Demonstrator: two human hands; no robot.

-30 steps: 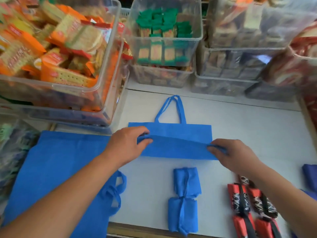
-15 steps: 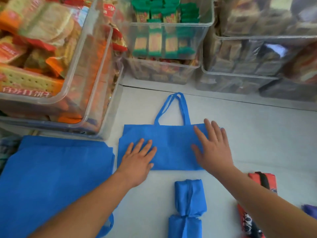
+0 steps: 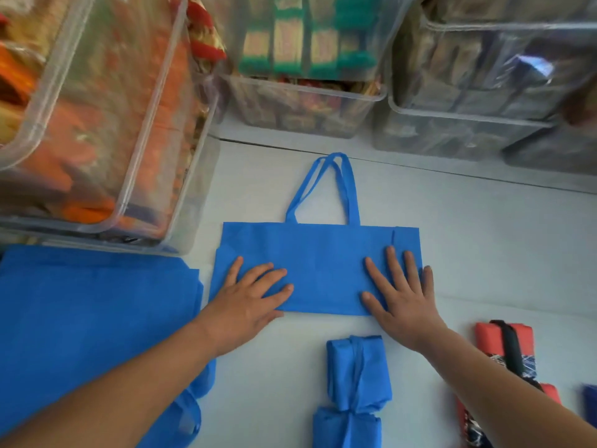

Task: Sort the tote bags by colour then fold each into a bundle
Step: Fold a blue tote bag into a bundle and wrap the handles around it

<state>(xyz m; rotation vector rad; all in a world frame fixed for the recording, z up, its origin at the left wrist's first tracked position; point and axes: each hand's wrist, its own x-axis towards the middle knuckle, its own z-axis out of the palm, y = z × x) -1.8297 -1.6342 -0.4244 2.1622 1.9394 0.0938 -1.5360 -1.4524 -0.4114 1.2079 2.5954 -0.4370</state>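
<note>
Far left: a stack of flat blue totes point(image 3: 90, 318) lies on the counter point(image 3: 484, 253). Its near part is hidden under your left forearm and its left side is cut off by the frame. A clear bin point(image 3: 97, 124) of blurred orange packets stands just behind it.

Left of centre: your left hand point(image 3: 248, 302) lies palm down. Its fingers point(image 3: 274, 276) are straight and slightly spread, pressing the near left corner of the folded blue tote point(image 3: 323, 263) and gripping nothing.

Centre: the tote lies flat on the counter as a wide band, with its handles point(image 3: 323, 189) pointing away from you. Nearer you, two blue bundles point(image 3: 358, 373) lie end to end, the nearer one cut off by the frame.

Right of centre: your right hand point(image 3: 400, 302) mirrors the left. Its fingers point(image 3: 392, 263) are straight and fanned wide on the tote's near right corner, with the little finger at its right edge.

Right: red bundles point(image 3: 504, 344) with black straps are partly hidden by your right forearm.

Far right edge: a dark blue scrap point(image 3: 589, 399) is too cropped to identify.
</note>
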